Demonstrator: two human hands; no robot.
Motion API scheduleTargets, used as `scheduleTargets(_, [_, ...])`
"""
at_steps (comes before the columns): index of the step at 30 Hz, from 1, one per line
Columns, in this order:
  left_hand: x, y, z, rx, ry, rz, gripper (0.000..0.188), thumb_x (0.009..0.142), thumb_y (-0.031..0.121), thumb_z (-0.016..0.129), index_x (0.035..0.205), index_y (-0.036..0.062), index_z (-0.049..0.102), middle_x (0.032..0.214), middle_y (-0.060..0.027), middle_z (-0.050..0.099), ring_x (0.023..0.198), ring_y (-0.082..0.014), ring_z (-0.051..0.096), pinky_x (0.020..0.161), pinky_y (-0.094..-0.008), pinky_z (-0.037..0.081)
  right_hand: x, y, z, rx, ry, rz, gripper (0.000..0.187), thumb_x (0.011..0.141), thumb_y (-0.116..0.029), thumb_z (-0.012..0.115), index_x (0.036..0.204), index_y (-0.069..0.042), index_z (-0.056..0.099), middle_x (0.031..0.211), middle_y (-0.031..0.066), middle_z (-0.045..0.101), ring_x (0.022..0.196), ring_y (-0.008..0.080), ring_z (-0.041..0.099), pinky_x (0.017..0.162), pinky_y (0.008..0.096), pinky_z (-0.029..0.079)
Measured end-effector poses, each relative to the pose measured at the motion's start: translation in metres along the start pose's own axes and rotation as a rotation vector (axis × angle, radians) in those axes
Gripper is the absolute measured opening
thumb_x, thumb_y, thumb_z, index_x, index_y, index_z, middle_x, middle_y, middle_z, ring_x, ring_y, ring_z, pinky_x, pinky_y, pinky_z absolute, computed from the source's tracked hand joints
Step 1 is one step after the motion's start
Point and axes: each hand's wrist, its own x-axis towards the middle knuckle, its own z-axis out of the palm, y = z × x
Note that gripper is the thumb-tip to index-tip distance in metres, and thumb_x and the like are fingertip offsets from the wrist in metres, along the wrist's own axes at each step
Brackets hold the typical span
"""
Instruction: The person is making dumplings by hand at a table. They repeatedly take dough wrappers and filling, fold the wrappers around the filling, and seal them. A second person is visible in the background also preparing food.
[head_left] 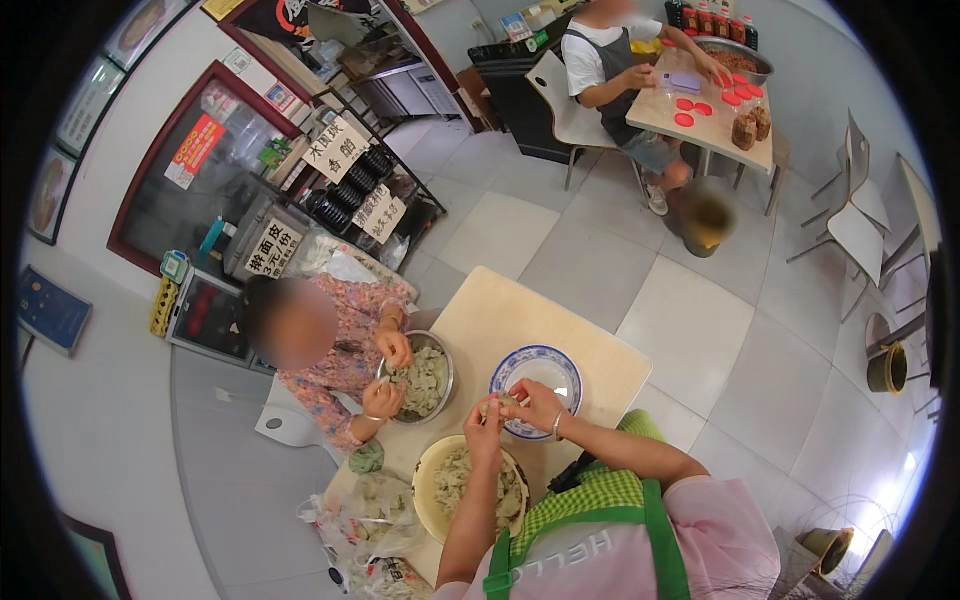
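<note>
Head view: the left hand (485,425) and right hand (535,402) meet, fingers pinched together on a small dumpling (503,402) just above the blue-rimmed bowl (565,370). A yellow bowl (428,470) of filling sits below on the wooden table (500,310).

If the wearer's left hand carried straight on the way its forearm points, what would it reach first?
The left hand points up and away across the table. Just beyond its fingertips sits the blue-rimmed bowl, beside the right hand; probably the bowl's near rim comes first, though depth is hard to judge here.
</note>
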Motion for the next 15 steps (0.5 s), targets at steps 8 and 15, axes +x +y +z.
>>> scheduleTargets(8, [-0.007,0.004,0.003,0.037,-0.001,0.052,0.025,0.080,0.009,0.058,0.103,-0.0009,0.054,0.089,-0.0044,0.056,0.079,-0.0107,0.055,0.067,-0.0234,0.048,0.007,0.011,0.004,0.070,-0.127,0.115,0.045,0.069,-0.026,0.067,0.099,0.002,0.051,0.078,0.0115,0.061,0.066,0.0162,0.059,0.059,0.0261,0.048])
scheduleTargets(15, [0.001,-0.005,-0.012,0.234,-0.038,0.127,0.021,0.076,0.003,0.061,0.096,-0.0006,0.057,0.079,-0.0020,0.055,0.074,-0.0082,0.053,0.061,-0.0203,0.045,0.004,-0.005,0.010,-0.107,-0.073,0.055,0.044,0.066,-0.030,0.064,0.093,0.003,0.052,0.079,0.0173,0.059,0.071,0.0272,0.058,0.064,0.0338,0.046])
